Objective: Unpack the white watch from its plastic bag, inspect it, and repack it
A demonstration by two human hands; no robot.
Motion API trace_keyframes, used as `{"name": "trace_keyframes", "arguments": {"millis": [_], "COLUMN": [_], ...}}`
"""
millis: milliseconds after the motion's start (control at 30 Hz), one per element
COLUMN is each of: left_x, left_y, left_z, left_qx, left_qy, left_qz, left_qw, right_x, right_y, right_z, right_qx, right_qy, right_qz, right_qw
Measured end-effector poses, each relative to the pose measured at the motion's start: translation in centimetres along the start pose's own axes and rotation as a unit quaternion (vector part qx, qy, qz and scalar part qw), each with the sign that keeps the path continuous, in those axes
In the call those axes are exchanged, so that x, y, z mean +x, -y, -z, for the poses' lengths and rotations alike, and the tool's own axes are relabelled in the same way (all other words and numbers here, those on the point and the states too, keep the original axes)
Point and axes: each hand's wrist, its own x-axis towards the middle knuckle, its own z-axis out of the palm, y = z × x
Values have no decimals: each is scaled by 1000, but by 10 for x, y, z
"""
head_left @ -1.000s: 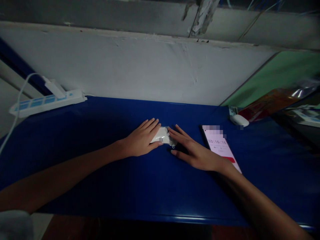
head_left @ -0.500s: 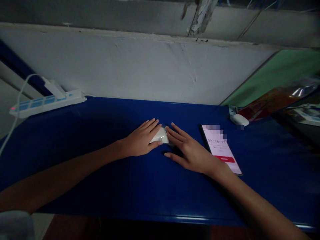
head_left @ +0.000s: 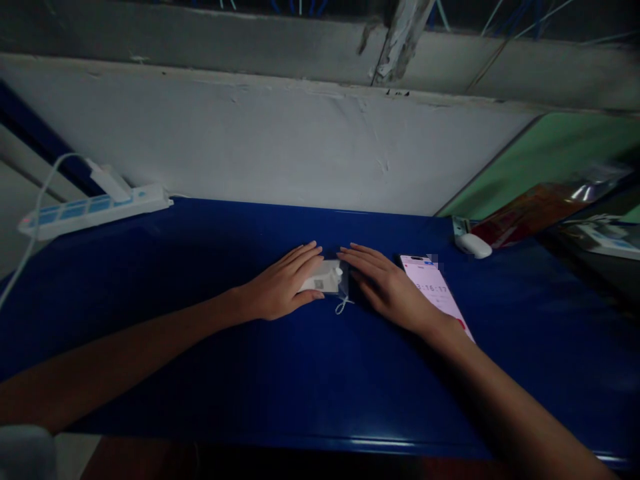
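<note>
A small clear plastic packet (head_left: 327,278) with a white card or item inside lies flat on the blue table (head_left: 320,373). A thin pale loop of string sticks out at its near right corner. My left hand (head_left: 286,283) rests over the packet's left part, fingers stretched out and thumb along the near edge. That hand hides the packet's left end. Just right of the packet is my right hand (head_left: 387,283), its fingers extended and pointing left; whether the fingertips touch the packet I cannot tell.
A phone (head_left: 435,290) showing a timer lies partly behind my right wrist. Farther right are a white mouse-like object (head_left: 474,245) and a reddish-brown plastic package (head_left: 530,210). At the far left stands a power strip (head_left: 95,212) with a plugged-in charger and white cable.
My right hand has moved right, off the packet, uncovering its right end and the string loop. My left hand stays on the packet. The view has tipped slightly upward.
</note>
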Motion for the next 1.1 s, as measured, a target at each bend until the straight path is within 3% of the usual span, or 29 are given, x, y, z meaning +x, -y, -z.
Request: {"name": "trace_keyframes", "arguments": {"millis": [167, 267, 400, 567, 700, 867, 1100], "left_x": [-1, -2, -2, -1, -1, -1, 0], "left_y": [3, 4, 3, 0, 0, -1, 3], "left_z": [3, 3, 2, 0, -2, -1, -2], "left_qx": [-40, -58, -67, -50, -39, -40, -39], "left_qy": [-3, -14, -30, -31, -35, -44, -15], "left_qz": [-55, -55, -30, 4, 34, 27, 23], "left_qw": [998, 997, 997, 998, 998, 998, 999], "right_x": [0, -1, -2, 1, 5, 4, -2], "right_y": [6, 10, 13, 7, 1, -5, -7], "right_z": [13, 17, 18, 15, 11, -2, -10], "right_qx": [45, 70, 100, 209, 274, 263, 46], "right_qy": [-51, -81, -153, -252, -219, -133, -42], "right_qz": [13, 3, -62, -167, -201, -195, -131], "right_qw": [998, 994, 981, 930, 915, 935, 989]}}
